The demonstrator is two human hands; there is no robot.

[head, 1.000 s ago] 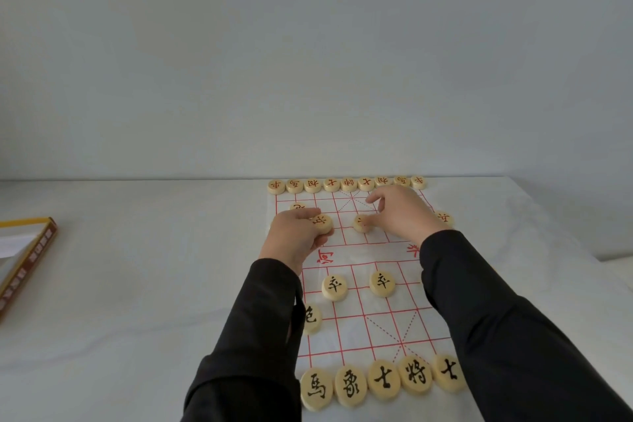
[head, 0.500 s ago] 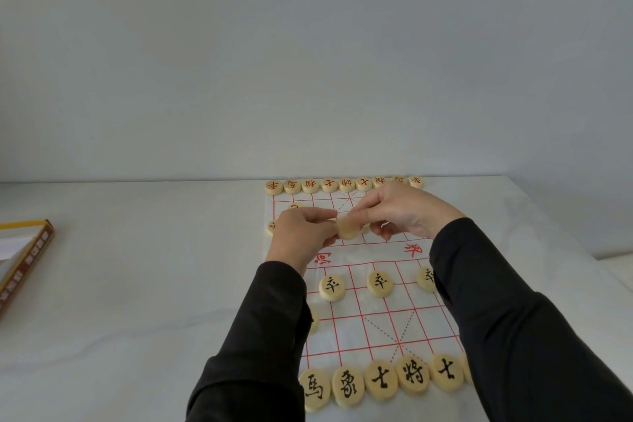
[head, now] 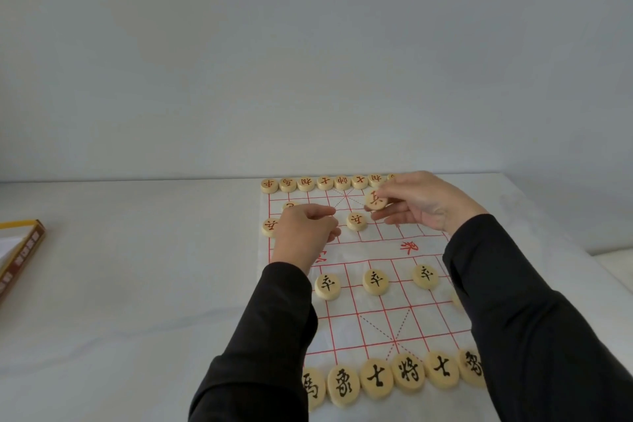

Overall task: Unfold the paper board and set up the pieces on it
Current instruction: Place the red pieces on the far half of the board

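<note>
Raised since a moment ago, the right hand (head: 423, 204) pinches a red-lettered piece (head: 375, 199) above the paper board (head: 370, 315) at frame centre; left hand (head: 305, 233) curled, grip unclear; box (head: 20, 253) far left on the table (head: 137, 284).

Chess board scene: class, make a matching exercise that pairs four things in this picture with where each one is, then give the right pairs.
Things:
1. red-marked piece
2. black-marked row
3. box
4. left hand

Places:
A. near edge of the paper board
B. far left of the table
C. pinched in the right hand
D. curled over the board's left side

Pairs: 1-C, 2-A, 3-B, 4-D
</note>
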